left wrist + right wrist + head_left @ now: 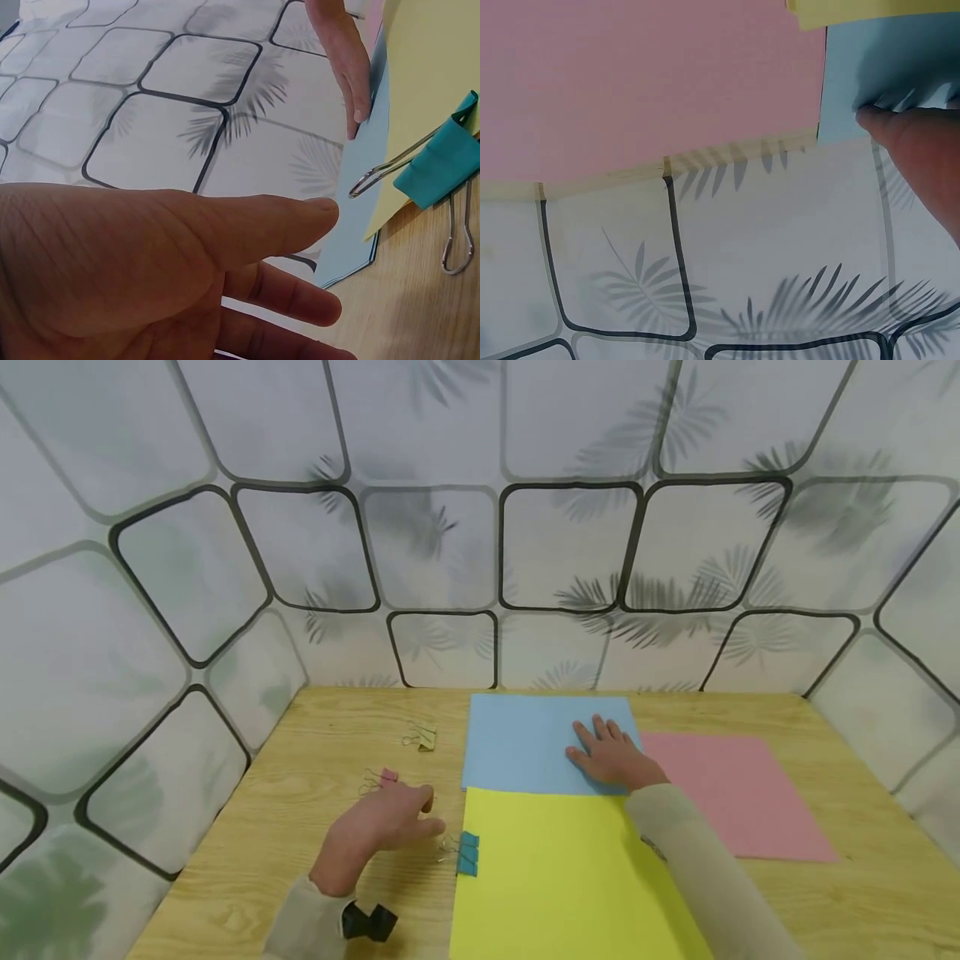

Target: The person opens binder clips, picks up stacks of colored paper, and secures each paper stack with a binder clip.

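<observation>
My right hand (615, 760) rests on the blue paper (517, 743) with its fingers spread. Below the blue, toward me, lies a yellow sheet (547, 877) that overlaps the blue paper's near edge. A teal binder clip (468, 854) is clamped on the yellow sheet's left edge, its wire handles (457, 247) folded out. Just left of that clip hovers my left hand (386, 818), fingers loosely bent and holding nothing; in the left wrist view its thumb (277, 223) points toward the clip. A pink binder clip (388, 777) lies right behind the left hand, partly covered by it.
Pink paper (735, 793) lies to the right, beside the blue. A pale yellow binder clip (426, 737) sits farther back on the wooden table (247, 860). Patterned cloth (555, 552) rises behind the table and at both sides.
</observation>
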Action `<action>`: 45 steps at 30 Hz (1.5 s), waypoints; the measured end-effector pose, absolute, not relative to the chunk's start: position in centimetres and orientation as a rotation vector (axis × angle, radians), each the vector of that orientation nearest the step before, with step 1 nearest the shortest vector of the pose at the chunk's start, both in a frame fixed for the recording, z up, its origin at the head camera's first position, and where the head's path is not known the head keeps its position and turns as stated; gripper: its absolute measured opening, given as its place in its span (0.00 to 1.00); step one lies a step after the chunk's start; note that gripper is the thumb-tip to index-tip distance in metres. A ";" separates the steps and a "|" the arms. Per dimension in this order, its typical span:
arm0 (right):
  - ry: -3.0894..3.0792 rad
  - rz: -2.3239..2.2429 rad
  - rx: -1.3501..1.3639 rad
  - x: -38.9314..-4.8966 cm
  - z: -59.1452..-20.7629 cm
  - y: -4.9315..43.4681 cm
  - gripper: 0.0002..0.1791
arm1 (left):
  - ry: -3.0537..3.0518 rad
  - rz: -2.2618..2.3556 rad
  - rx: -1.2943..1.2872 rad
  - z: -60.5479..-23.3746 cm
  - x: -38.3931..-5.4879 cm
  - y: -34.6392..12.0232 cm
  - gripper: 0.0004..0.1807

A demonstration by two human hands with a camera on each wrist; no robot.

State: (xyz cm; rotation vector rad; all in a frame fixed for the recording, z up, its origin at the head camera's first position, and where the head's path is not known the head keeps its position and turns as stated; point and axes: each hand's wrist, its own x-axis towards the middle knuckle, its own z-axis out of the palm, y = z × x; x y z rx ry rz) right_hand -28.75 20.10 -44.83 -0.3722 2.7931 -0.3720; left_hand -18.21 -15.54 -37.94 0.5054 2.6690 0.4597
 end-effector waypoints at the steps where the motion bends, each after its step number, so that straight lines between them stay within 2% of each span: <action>1: 2.791 -0.370 -0.371 -28.8 -44.9 20.0 0.38 | 2.670 0.461 0.504 -38.0 -18.2 -15.6 0.14; 13: 2.796 -0.316 -0.391 -28.6 -44.8 19.8 0.39 | 2.684 0.465 0.454 -37.5 -18.2 -16.1 0.14; 21: 2.799 -0.320 -0.383 -28.6 -45.1 20.0 0.40 | 2.726 0.520 0.424 -37.2 -19.3 -18.3 0.16; 29: 2.803 -0.341 -0.383 -28.7 -45.0 19.6 0.40 | 2.810 0.624 0.325 -36.8 -20.2 -21.2 0.26; 33: 2.798 -0.364 -0.384 -28.7 -44.9 19.5 0.40 | 2.853 0.602 0.270 -37.1 -20.3 -21.6 0.33; 37: 2.778 -0.389 -0.362 -28.5 -44.9 19.6 0.40 | 2.866 0.566 0.255 -37.5 -20.5 -21.6 0.35; 41: 2.766 -0.394 -0.343 -28.5 -45.1 19.8 0.40 | 2.851 0.486 0.259 -38.3 -21.0 -21.4 0.33; 45: 2.770 -0.396 -0.348 -28.6 -45.2 19.9 0.40 | 2.836 0.437 0.284 -39.0 -21.5 -21.2 0.25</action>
